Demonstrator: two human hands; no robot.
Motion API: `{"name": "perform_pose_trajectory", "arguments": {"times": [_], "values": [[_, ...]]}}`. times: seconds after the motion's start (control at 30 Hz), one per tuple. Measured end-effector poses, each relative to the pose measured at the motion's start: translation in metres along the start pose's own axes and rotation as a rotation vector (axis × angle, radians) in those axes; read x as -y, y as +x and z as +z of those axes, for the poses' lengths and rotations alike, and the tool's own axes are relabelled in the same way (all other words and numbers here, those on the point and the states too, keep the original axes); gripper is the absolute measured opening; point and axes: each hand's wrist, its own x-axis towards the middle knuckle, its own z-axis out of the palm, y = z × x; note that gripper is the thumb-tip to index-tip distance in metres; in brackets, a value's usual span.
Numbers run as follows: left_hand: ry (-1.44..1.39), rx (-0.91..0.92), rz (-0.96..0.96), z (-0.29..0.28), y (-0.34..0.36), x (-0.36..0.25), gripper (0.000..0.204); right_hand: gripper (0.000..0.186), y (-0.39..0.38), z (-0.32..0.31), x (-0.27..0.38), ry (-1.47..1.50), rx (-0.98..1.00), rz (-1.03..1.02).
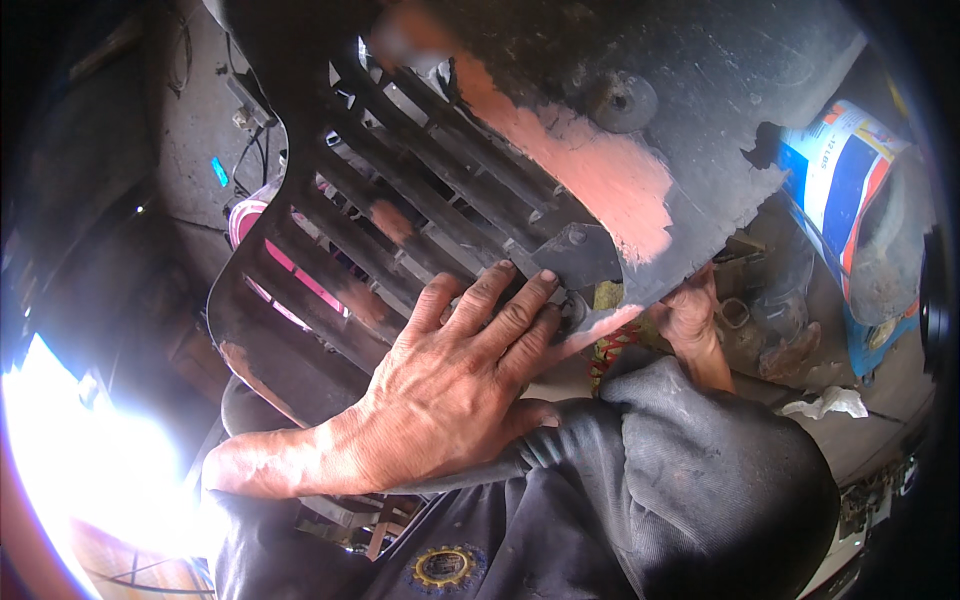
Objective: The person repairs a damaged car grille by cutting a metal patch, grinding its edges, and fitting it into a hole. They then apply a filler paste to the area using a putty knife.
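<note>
A dark, slatted plastic grille panel [700, 110] rests against my lap, its broad side partly coated with salmon-pink filler [600, 170]. My left hand [455, 370] lies palm down across the slats, fingers stretched out and thumb apart near the panel's lower edge. Its fingertips touch the area beside a dark flat piece [583, 255] set over the slat ends; whether that piece is loose cannot be seen. At the panel's right edge, my right hand [692, 312] is curled against the underside, gripping it, with its fingertips partly hidden.
On the right stands a blue and white printed container [845, 180], with cloudy clear plastic [785, 305] near it. White crumpled paper [828, 403] lies on the floor. Behind the slats a pink round tub [248, 218] shows. Strong glare fills the lower left.
</note>
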Motion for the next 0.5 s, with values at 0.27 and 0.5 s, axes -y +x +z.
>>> {"name": "perform_pose_trajectory", "arguments": {"times": [0.27,0.5], "values": [[0.032,-0.016,0.013,0.0019,-0.0002,0.0008,0.072,0.063,-0.0005,0.0038,0.0005,-0.004,0.007,-0.017],[0.059,-0.014,0.023,0.003,0.0005,0.0007,0.069,0.065,-0.0016,0.008,0.0038,0.0,-0.001,-0.01]]}}
